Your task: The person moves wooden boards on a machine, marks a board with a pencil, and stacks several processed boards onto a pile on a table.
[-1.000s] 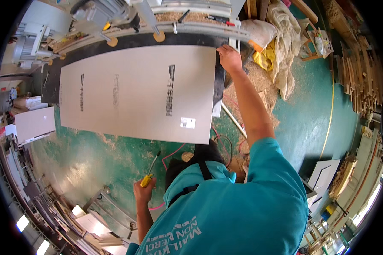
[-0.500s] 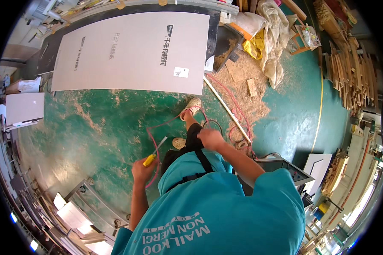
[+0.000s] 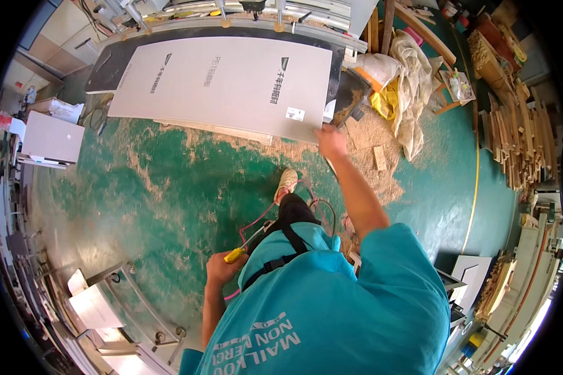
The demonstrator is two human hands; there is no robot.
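My right hand [image 3: 333, 143] is at the near right corner of a large pale grey board [image 3: 231, 87], its fingers closed over the edge. Printed dark lettering and a small white label mark the board, which lies on a dark table [image 3: 116, 59]. Low by my left side, my left hand [image 3: 221, 270] is closed around a yellow-handled tool [image 3: 234, 255] with a long thin grey shaft. A pink hose [image 3: 251, 224] loops past this hand and my foot; I cannot tell whether it joins the tool.
Sawdust [image 3: 381, 181] covers the green floor near the table's right end, with a wood offcut [image 3: 380, 158] on it. Beyond lie crumpled sacks [image 3: 410, 94]. Stacked wood strips [image 3: 513, 131] stand far right. A wheeled metal cart [image 3: 145, 294] is at lower left.
My right hand has reached forward from beside my leg to the board's corner. The left hand has moved slightly right and down, still holding the tool. The view has shifted.
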